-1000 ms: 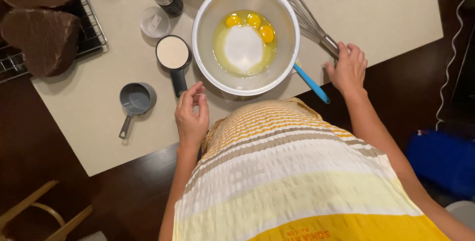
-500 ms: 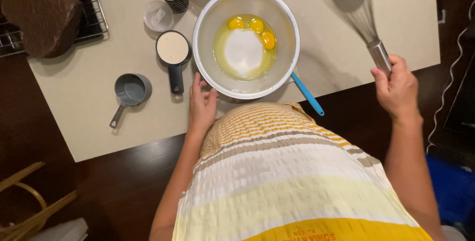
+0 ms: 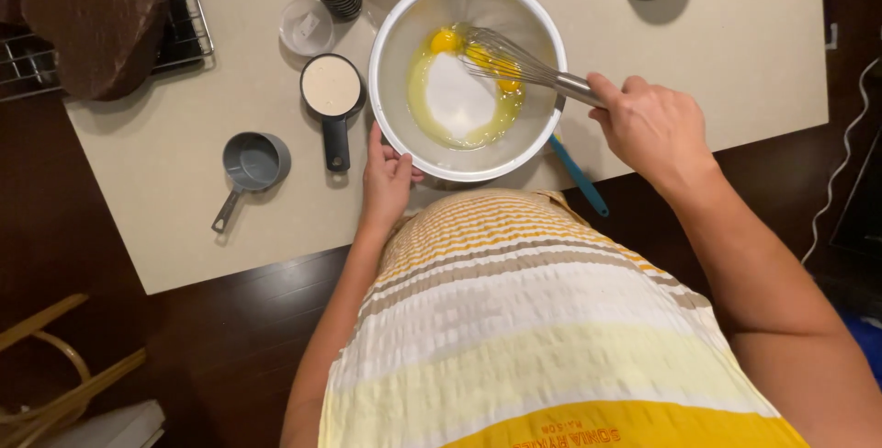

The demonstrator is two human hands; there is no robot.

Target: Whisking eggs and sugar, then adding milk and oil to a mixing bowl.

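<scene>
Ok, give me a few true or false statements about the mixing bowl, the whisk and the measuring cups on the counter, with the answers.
1. The right hand holds a metal wire whisk inside the white round mixing bowl. True.
2. The left hand grips the blue-handled spatula. False: it rests on the bowl's near rim.
3. The grey measuring cup is full of flour. False: it looks empty.
4. The black measuring cup holds a pale liquid. True.
5. Egg yolks and white sugar are in the bowl. True.
</scene>
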